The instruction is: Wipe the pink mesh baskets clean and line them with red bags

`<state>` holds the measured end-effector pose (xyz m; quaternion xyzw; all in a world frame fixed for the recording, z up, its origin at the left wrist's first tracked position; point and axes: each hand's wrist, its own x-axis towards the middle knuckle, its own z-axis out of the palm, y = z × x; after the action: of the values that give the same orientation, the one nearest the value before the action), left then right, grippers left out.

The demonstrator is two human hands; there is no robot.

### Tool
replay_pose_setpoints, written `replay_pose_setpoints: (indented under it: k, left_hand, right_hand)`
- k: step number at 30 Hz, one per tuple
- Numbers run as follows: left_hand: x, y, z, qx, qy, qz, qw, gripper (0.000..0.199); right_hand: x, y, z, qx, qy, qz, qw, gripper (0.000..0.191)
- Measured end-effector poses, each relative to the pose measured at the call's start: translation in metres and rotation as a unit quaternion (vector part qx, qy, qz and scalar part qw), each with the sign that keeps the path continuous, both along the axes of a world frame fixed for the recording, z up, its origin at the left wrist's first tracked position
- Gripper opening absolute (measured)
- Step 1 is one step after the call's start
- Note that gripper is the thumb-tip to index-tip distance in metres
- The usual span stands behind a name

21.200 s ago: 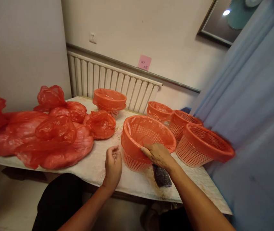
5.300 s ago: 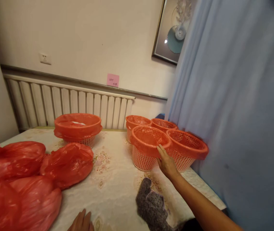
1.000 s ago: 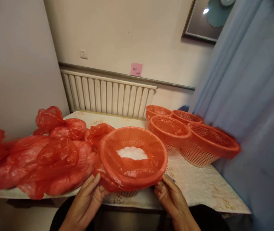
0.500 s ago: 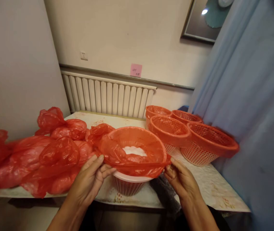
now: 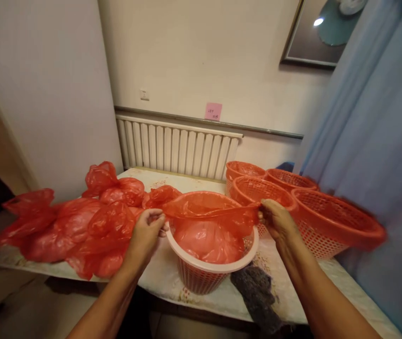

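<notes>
A thin red plastic bag (image 5: pixel 208 240) lines a pale pink plastic basket (image 5: pixel 201 278) with holes in its wall. Pinched in my left hand (image 5: pixel 147 230) is the left end of the bag's mouth edge, at the basket's left side. My right hand (image 5: pixel 276 219) grips the right end of that edge, which stretches taut between both hands above the basket. At the front the basket's pale rim (image 5: pixel 222 268) is uncovered; at the back the bag still lies over the rim. Whatever is inside the bag is hidden by the red film.
Several filled red bags (image 5: pixel 80 226) are heaped on the table (image 5: pixel 165 292) to the left. Several bag-lined baskets (image 5: pixel 331 226) stand at the right, beside a blue curtain (image 5: pixel 366 141). A dark cloth (image 5: pixel 257 292) hangs over the front edge. A radiator (image 5: pixel 183 148) is behind.
Both hands have lifted the bag's front edge up and back off the basket's rim, baring the rim at the front. The camera view has shifted a little left.
</notes>
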<state>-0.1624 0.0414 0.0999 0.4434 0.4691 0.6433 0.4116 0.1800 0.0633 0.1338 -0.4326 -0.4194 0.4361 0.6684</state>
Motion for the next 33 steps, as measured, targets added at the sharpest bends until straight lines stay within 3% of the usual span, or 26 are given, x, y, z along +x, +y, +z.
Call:
replay_pose_setpoints:
  k: [2, 7, 12, 17, 23, 26, 30, 33]
  left_hand:
    - [-0.004, 0.006, -0.006, 0.002, 0.040, 0.031, 0.999, 0.031]
    - [-0.009, 0.027, -0.016, 0.005, 0.128, 0.002, 0.992, 0.015]
    - [-0.014, 0.051, -0.014, 0.038, 0.182, 0.038, 0.982, 0.011]
    - [-0.008, 0.066, 0.008, 0.103, 0.202, 0.066, 0.972, 0.014]
    - [0.031, 0.060, 0.046, 0.192, 0.196, -0.001, 0.962, 0.013]
    - [0.052, 0.049, 0.060, 0.237, 0.199, -0.038, 0.950, 0.015]
    - [0.072, 0.032, 0.071, 0.289, 0.223, -0.095, 0.926, 0.019]
    - [0.078, 0.022, 0.073, 0.317, 0.240, -0.142, 0.907, 0.021]
  right_hand:
    - [-0.001, 0.010, 0.000, -0.006, -0.035, -0.016, 0.999, 0.030]
    - [-0.007, 0.033, 0.000, 0.032, -0.095, -0.042, 0.994, 0.029]
    - [-0.024, 0.044, 0.011, 0.067, -0.092, -0.019, 0.993, 0.030]
    - [-0.047, 0.044, 0.029, 0.096, -0.065, 0.027, 0.993, 0.028]
    - [-0.091, 0.032, 0.040, 0.120, 0.005, 0.118, 0.986, 0.026]
    - [-0.115, 0.022, 0.033, 0.104, -0.058, 0.176, 0.977, 0.020]
    - [-0.132, 0.016, 0.013, 0.106, -0.198, 0.227, 0.948, 0.041]
    - [-0.134, 0.021, -0.001, 0.086, -0.249, 0.197, 0.944, 0.019]
